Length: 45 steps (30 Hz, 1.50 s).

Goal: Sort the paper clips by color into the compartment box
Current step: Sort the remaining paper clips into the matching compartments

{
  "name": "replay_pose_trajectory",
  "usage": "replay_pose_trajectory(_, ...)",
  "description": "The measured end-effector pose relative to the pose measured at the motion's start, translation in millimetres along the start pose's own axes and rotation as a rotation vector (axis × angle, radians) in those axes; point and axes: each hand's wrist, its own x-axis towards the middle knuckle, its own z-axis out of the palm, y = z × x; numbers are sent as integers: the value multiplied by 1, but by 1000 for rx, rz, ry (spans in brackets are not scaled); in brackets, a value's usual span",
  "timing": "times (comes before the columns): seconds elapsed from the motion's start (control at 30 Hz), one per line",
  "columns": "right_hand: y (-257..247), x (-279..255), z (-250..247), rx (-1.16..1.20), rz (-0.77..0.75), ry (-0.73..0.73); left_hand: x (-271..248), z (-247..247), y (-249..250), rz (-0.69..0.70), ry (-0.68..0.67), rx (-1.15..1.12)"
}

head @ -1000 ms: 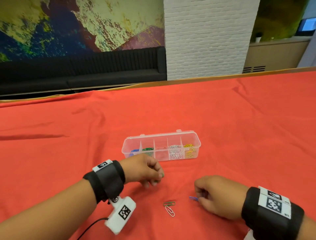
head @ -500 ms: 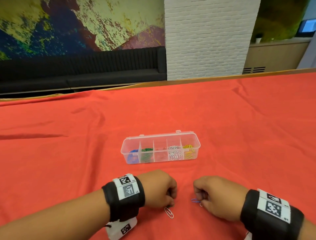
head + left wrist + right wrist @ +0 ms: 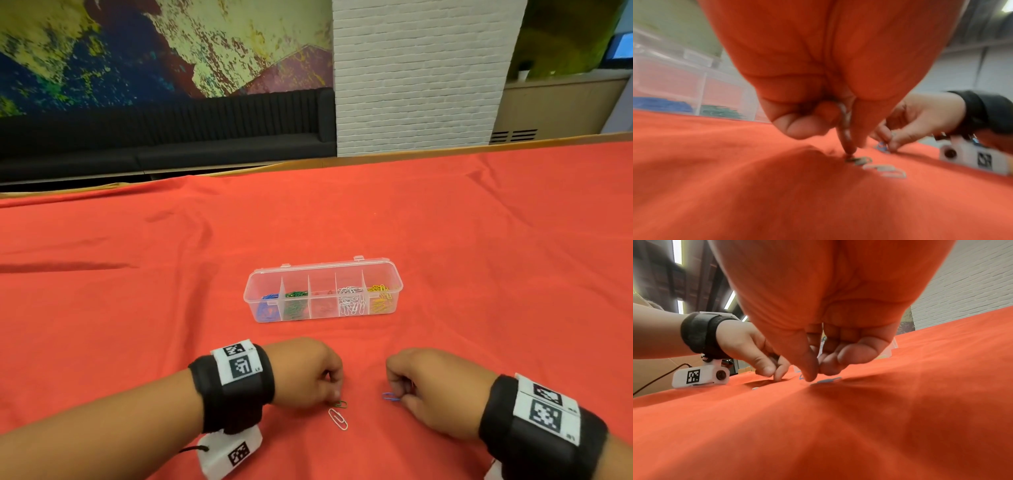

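Both hands were down low on the red cloth (image 3: 479,274) covering the counter, right in front of the clear compartment box (image 3: 323,317). The left hand (image 3: 305,373) had its fingers curled, with a fingertip (image 3: 849,149) pressing on one end of the green paper clip (image 3: 340,404). That clip lay flat on the cloth, so I wouldn't call it a proper grip; it looked more like pinning it down. In the blurry left wrist view I couldn't tell whether the thumb was on it too.

The right hand (image 3: 435,387) had a grip on the blue paper clip (image 3: 390,397), pinched between thumb and fingertips, with the clip's free end poking out to the left just above the cloth.

A white paper clip (image 3: 338,418) lay loose just beside the green one, nearer the person, with no hand touching it.

The box sat open a bit beyond the hands, with five compartments. From left to right they held blue, green, red, white and yellow clips. The red ones were hard to make out against the cloth.
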Motion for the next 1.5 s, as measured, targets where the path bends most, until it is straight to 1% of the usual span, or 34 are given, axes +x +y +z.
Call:
replay_pose_trajectory(0.1, -1, 0, -1, -7, 4, -4, -1, 1, 4, -2, 1, 168)
replay_pose_trajectory(0.17, -2, 0, -1, -8, 6, -5, -4, -1, 0, -22, -5, 214)
replay_pose_trajectory(0.23, -3, 0, -1, -5, 8, -4, -5, -9, -7, -52, -27, 131)
replay_pose_trajectory(0.27, -4, 0, -1, -5, 8, -4, -5, -17, -10, -78, -6, 52)
replay_pose_trajectory(0.3, -5, 0, -1, -3, 9, -3, -2, -28, -16, -111, 40, -21)
replay_pose_trajectory(0.37, -5, 0, -1, 7, 10, 5, 6, -52, -35, -203, 181, -129)
replay_pose_trajectory(0.43, -5, 0, 1, 12, 17, 14, 15, -75, -53, -303, 320, -153)
replay_pose_trajectory(0.47, -5, -1, 1, 14, 21, 17, 20, -82, -62, -351, 353, -124)
replay_pose_trajectory(0.53, -5, -1, 2, 16, 27, 20, 30, -92, -72, -425, 352, -47)
replay_pose_trajectory(0.6, -7, -1, 1, 20, 27, 26, 37, -97, -72, -480, 316, -49)
replay_pose_trajectory(0.63, -7, -1, 1, 16, 26, 29, 39, -98, -71, -493, 303, -96)
replay_pose_trajectory(0.73, -10, -2, 1, 8, 29, 45, 43, -102, -66, -467, 299, -341)
replay_pose_trajectory(0.8, -11, -3, 1, 5, 31, 60, 40, -105, -59, -470, 284, -382)
replay_pose_trajectory(0.83, -11, -3, 1, 9, 34, 65, 36, -107, -54, -474, 282, -319)
replay_pose_trajectory(0.87, -12, -3, 0, 20, 40, 61, 32, -109, -51, -468, 304, -188)
replay_pose_trajectory(0.9, -13, -3, -2, 45, 48, 52, 26, -109, -46, -453, 354, -27)
replay_pose_trajectory(0.93, -14, -4, -5, 85, 55, 42, 18, -106, -38, -411, 430, 91)
replay_pose_trajectory(0.97, -16, -3, -7, 143, 61, 39, 9, -100, -28, -344, 491, 114)
replay_pose_trajectory(1.0, -18, -4, -11, 217, 66, 46, 1, -90, -17, -263, 500, 54)
replay_pose_trajectory(1.03, -20, -4, -14, 306, 71, 64, -7, -79, -4, -185, 447, -76)
replay_pose_trajectory(1.1, -27, -4, -21, 510, 77, 120, -21, -52, 20, -80, 232, -429)
replay_pose_trajectory(1.13, -31, -4, -23, 604, 78, 140, -25, -42, 29, -55, 162, -552)
replay_pose_trajectory(1.17, -36, -4, -25, 682, 77, 156, -28, -34, 35, -39, 143, -624)
replay_pose_trajectory(1.23, -45, -4, -27, 799, 79, 186, -33, -24, 41, -31, 219, -714)
replay_pose_trajectory(1.3, -52, -3, -29, 885, 105, 227, -38, -22, 42, -55, 308, -833)
replay_pose_trajectory(1.33, -55, -2, -29, 922, 123, 246, -41, -22, 40, -68, 326, -897)
replay_pose_trajectory(1.43, -61, -2, -27, 1009, 157, 277, -50, -26, 35, -101, 305, -1044)
replay_pose_trajectory(1.5, -66, -4, -27, 1036, 137, 293, -55, -30, 33, -106, 270, -1076)
